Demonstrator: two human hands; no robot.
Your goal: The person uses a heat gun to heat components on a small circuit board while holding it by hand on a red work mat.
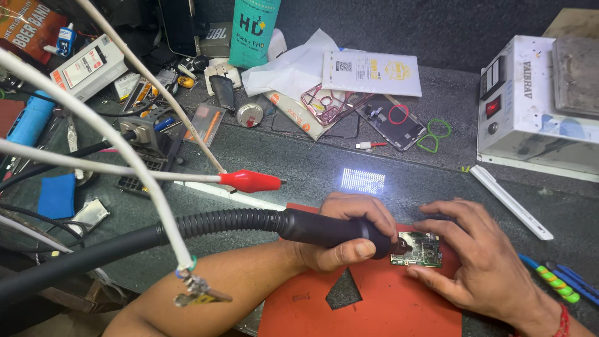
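My left hand [346, 234] grips the black handle of a hot-air tool [324, 228] whose ribbed hose runs off to the left. Its nozzle touches the left edge of a small green circuit board [419, 249]. The board lies on a red mat [387, 299]. My right hand [477, 256] rests on the mat with fingers spread, thumb and index finger pinching the board's right side to steady it.
A white machine with a red switch [536, 100] stands at right. A red alligator clip [249, 181] on white wire hangs over the bench. An opened phone [392, 122], packets, a teal bottle [254, 31] and tools crowd the back. Pens [558, 282] lie at right.
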